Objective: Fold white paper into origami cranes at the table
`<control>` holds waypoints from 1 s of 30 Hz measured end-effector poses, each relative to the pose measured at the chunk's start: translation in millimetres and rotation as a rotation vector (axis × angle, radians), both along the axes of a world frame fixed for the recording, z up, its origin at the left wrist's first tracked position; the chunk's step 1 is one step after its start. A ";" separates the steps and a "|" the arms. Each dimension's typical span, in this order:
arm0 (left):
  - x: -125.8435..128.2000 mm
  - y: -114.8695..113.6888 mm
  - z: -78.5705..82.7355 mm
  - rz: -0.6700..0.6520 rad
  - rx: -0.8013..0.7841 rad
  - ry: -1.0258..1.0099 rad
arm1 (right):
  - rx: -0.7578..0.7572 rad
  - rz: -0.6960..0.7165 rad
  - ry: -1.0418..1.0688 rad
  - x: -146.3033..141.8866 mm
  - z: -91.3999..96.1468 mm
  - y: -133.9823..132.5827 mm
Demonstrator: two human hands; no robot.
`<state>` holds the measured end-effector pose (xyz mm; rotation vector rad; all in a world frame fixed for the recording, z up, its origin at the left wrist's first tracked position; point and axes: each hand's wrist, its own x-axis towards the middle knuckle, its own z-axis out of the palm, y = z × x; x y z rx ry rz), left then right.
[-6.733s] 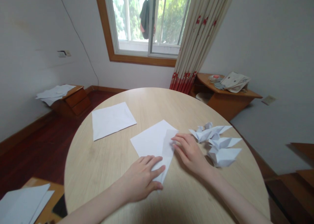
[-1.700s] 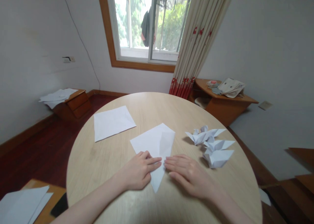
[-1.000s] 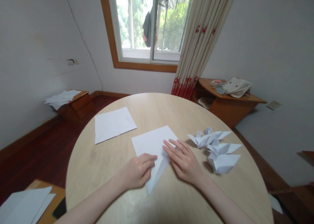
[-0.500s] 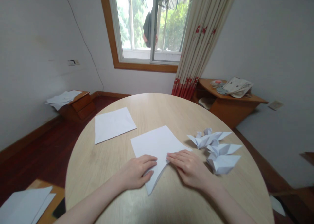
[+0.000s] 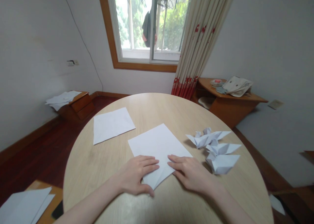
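Paper: I see a white paper sheet [image 5: 157,142] on the round table [image 5: 157,101], low in the middle of the frame, with one pointy corner toward me.
Feel: I think it is light, thin and soft. It may slide or crease easily.
Hold: I would take it by the free top edge.
Left hand: the left hand [image 5: 136,175] lies flat on the sheet, not pinching.
Right hand: the right hand [image 5: 190,173] lies flat on the sheet too, not pinching.
Nearby: folded paper birds [image 5: 216,148] sit to the right. Another sheet [image 5: 111,125] lies to the left.
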<state>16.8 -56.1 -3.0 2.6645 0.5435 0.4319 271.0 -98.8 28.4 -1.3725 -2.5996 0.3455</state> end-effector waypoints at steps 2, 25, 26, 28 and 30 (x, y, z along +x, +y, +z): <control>-0.2 -0.2 -1.7 -0.031 0.009 -0.008 | 0.021 0.008 0.016 0.3 -1.5 -0.4; 17.4 -24.4 -15.8 -0.038 0.493 -0.036 | -0.004 0.013 0.056 1.1 -2.5 -2.1; 17.9 -25.2 -15.6 -0.034 0.501 -0.037 | -0.009 0.012 0.059 1.2 -2.9 -2.0; 18.7 -26.8 -15.2 -0.027 0.520 -0.037 | -0.016 0.013 0.057 1.4 -4.1 -1.8; 19.4 -28.6 -14.7 -0.018 0.540 -0.036 | -0.009 0.023 0.067 1.7 -5.7 -1.2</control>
